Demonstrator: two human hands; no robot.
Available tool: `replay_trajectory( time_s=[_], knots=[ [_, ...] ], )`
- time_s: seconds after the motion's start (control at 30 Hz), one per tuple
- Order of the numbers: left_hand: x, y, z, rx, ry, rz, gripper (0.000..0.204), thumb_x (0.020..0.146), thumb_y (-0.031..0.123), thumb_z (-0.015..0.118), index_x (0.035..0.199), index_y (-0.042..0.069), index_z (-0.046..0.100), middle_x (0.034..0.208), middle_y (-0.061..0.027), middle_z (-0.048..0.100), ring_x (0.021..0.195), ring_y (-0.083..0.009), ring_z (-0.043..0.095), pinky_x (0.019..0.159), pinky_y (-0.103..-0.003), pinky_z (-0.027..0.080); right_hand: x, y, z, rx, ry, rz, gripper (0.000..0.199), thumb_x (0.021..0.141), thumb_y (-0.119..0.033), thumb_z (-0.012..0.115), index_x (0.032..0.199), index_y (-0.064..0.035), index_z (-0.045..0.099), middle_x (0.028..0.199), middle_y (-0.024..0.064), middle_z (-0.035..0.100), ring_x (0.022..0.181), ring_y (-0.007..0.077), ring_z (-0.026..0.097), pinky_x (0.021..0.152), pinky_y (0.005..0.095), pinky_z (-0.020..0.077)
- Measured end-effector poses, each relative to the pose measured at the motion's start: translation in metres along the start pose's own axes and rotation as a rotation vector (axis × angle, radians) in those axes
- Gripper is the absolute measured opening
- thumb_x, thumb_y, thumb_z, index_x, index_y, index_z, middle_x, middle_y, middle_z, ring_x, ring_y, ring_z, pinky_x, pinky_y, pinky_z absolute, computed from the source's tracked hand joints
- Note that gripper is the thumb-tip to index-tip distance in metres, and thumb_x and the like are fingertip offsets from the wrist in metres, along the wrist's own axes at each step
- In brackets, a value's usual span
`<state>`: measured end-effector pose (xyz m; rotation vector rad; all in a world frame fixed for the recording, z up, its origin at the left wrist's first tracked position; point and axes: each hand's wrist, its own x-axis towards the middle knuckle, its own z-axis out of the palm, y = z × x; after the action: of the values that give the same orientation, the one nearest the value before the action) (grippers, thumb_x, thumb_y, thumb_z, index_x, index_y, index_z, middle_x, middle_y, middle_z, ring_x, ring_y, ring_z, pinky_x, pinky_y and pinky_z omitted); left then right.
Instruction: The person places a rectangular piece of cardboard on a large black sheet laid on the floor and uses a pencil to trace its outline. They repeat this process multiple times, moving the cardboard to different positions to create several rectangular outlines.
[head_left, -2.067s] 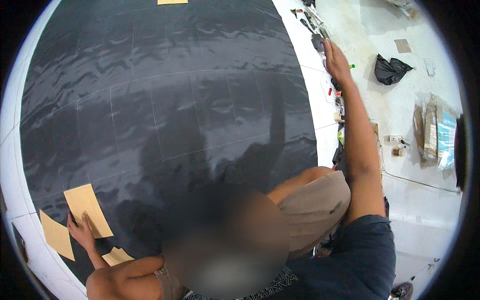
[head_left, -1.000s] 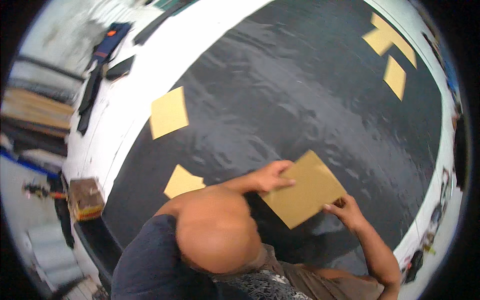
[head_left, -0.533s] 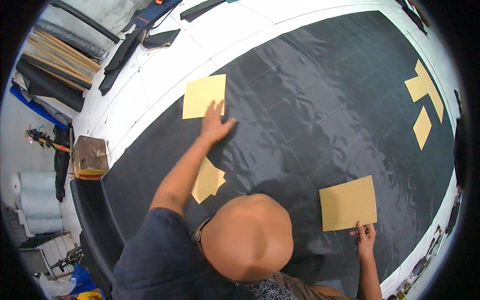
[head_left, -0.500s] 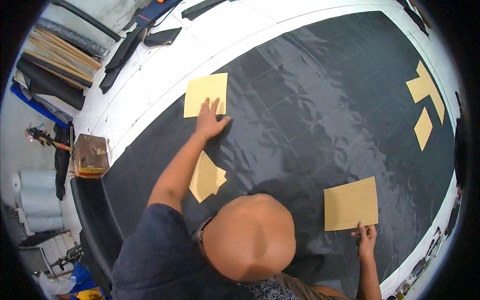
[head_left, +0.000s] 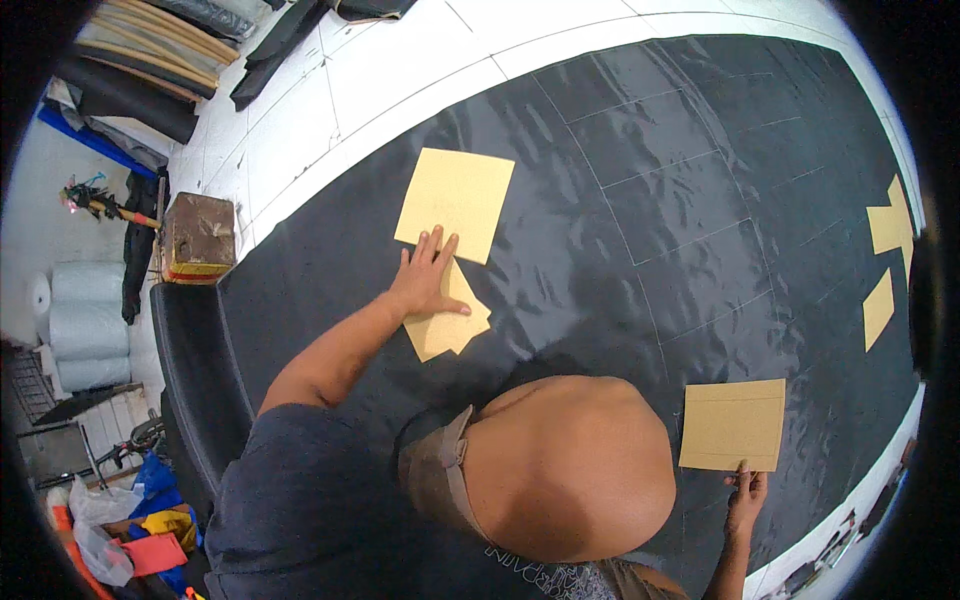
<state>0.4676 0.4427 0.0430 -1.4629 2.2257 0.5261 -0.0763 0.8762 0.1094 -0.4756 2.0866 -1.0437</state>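
Observation:
My left hand [head_left: 428,283] lies with fingers spread on an irregular tan cardboard template [head_left: 435,335], covering its middle. Its fingertips reach the lower edge of a square tan cardboard piece [head_left: 458,205] just beyond, and the two pieces sit very close; the hand hides whether they overlap. Over on the right, my right hand [head_left: 745,490] pinches the near edge of another squarish cardboard piece [head_left: 733,425], thumb on top. Thin lines are drawn along that piece's far and near edges. All three are on or over a large glossy black sheet [head_left: 560,200] marked with pale lines.
More cardboard shapes, an angular one [head_left: 887,228] and a diamond-like one [head_left: 878,310], lie at the sheet's far right. A worn brown box [head_left: 198,235] stands beside the sheet's left edge. Rolls of dark material [head_left: 130,95] and bubble wrap [head_left: 90,310] are farther left.
My left hand has gone from the square piece to the irregular template, and the gap between those two has closed. The view has shifted. My right hand keeps its pinch.

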Motion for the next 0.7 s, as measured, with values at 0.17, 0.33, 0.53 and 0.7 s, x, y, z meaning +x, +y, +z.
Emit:
replay_trajectory(
  time_s=[0.17,0.33,0.53,0.7],
  knots=[
    [-0.055,-0.013,0.023,-0.046,-0.041,0.01,0.133,0.062,0.066,0.086,0.163,0.014,0.016,0.168,-0.0223,0.008,0.155,-0.0448,0.01,0.121,-0.063,0.02,0.012,0.005,-0.005,-0.054,-0.05,-0.061,0.023,0.105,-0.021,0.06,0.119,-0.0025,0.062,0.102,0.003,0.064,0.083,0.0115,0.058,0.071,0.0274,0.0502],
    [-0.122,-0.046,0.072,-0.09,-0.012,0.101,0.121,0.069,0.056,0.087,0.162,0.013,0.021,0.167,-0.0237,0.013,0.153,-0.0483,0.014,0.122,-0.059,0.022,0.013,-0.008,-0.001,-0.112,-0.07,-0.06,0.023,0.105,-0.021,0.06,0.117,-0.0013,0.062,0.102,0.0039,0.063,0.083,0.0121,0.057,0.07,0.0283,0.0492],
    [-0.19,-0.052,0.126,-0.11,-0.068,0.14,0.109,0.077,0.052,0.082,0.16,0.009,0.026,0.163,-0.0296,0.02,0.15,-0.0529,0.018,0.122,-0.057,0.023,0.008,-0.015,0.006,-0.086,-0.002,-0.063,0.021,0.106,-0.022,0.058,0.111,-0.0016,0.061,0.092,0.0022,0.058,0.08,0.0108,0.056,0.072,0.0283,0.0499],
    [-0.246,-0.052,0.183,0.656,-0.206,0.291,0.082,0.093,0.041,0.067,0.158,0.006,0.031,0.162,-0.0284,0.024,0.149,-0.0527,0.021,0.121,-0.053,0.027,0.02,-0.019,0.007,-0.064,-0.051,-0.072,0.02,0.105,-0.021,0.06,0.11,-0.0013,0.062,0.094,0.0032,0.062,0.082,0.0113,0.058,0.072,0.029,0.0494]
  ],
)
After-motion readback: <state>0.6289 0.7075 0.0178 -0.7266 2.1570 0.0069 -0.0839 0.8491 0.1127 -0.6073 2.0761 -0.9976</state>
